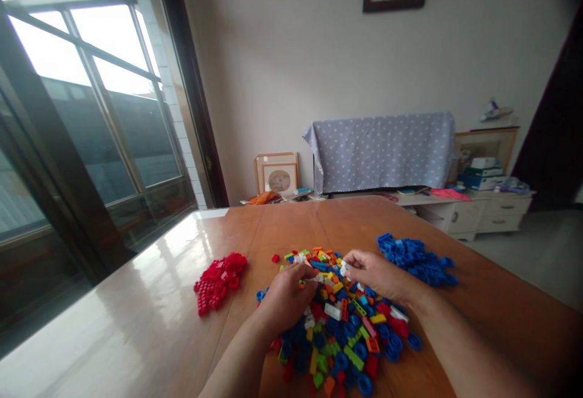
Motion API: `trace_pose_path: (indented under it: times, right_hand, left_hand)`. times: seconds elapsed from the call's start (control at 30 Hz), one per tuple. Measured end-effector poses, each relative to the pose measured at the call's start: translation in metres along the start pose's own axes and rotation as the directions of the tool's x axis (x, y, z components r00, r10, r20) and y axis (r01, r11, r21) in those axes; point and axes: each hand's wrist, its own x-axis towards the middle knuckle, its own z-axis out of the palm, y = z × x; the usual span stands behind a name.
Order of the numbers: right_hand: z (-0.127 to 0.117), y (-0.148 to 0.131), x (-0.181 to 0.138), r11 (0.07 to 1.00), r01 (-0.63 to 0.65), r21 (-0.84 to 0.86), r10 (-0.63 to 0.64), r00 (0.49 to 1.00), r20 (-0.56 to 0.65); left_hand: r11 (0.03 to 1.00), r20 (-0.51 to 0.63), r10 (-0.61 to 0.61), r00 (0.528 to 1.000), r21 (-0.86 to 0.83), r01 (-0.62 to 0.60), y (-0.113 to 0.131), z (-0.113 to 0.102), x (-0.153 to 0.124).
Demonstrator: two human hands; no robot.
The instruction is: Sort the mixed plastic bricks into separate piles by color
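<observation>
A mixed pile of toy building bricks (357, 308) in many colours lies on the table in front of me. Over its left side is my left hand (291, 295), thumb and fingers pinched together on a small white brick (316, 278), partly hidden. My right hand (371, 271), at the pile's far right, grips another white brick (345, 268) between thumb and fingertips. Blue ring-shaped pieces (393, 347) and green, orange, yellow and red bricks spread out below and between both hands.
A heap of red bricks (221, 282) lies to the left, a heap of blue bricks (415, 259) to the right. All rest on the brown wooden table (291, 222). Beyond it stand a cloth-covered object (382, 152) and a white cabinet (487, 212). Windows are at left.
</observation>
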Motion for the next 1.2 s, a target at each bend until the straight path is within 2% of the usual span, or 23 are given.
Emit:
trace_pose_path:
  times: [0.23,0.5,0.67,0.77,1.0,1.13,1.2]
  right_hand:
    - [-0.001,-0.002,-0.002,0.998,-0.059,0.031,0.058,0.998,0.014]
    - [-0.001,-0.005,-0.003,0.998,-0.065,0.018,0.065,0.998,0.009]
    - [-0.001,-0.011,-0.004,0.992,-0.101,0.079,0.1,0.995,0.019]
    - [0.001,-0.009,-0.002,0.989,-0.105,0.1,0.109,0.994,-0.029]
    - [0.007,0.004,0.01,0.988,-0.079,0.133,0.105,0.974,-0.201]
    - [0.01,0.002,0.018,0.992,-0.049,0.12,0.079,0.961,-0.264]
    - [0.011,-0.004,0.021,0.994,-0.037,0.106,0.065,0.96,-0.273]
  left_hand:
    - [1.0,-0.014,-0.003,1.0,-0.005,0.003,-0.008,0.002,0.001]
    - [0.986,-0.059,0.021,0.998,0.168,-0.01,-0.01,0.002,0.002]
    - [0.982,-0.036,0.021,0.999,0.19,-0.014,-0.007,0.003,0.001]
    - [0.978,-0.049,0.005,0.999,0.209,0.006,-0.009,0.003,0.003]
    - [0.967,-0.155,-0.082,0.984,0.226,0.116,-0.022,0.0,0.004]
    - [0.931,-0.241,-0.204,0.949,0.251,0.264,-0.038,-0.001,0.005]
    - [0.902,-0.242,-0.283,0.928,0.262,0.343,-0.049,-0.001,0.005]
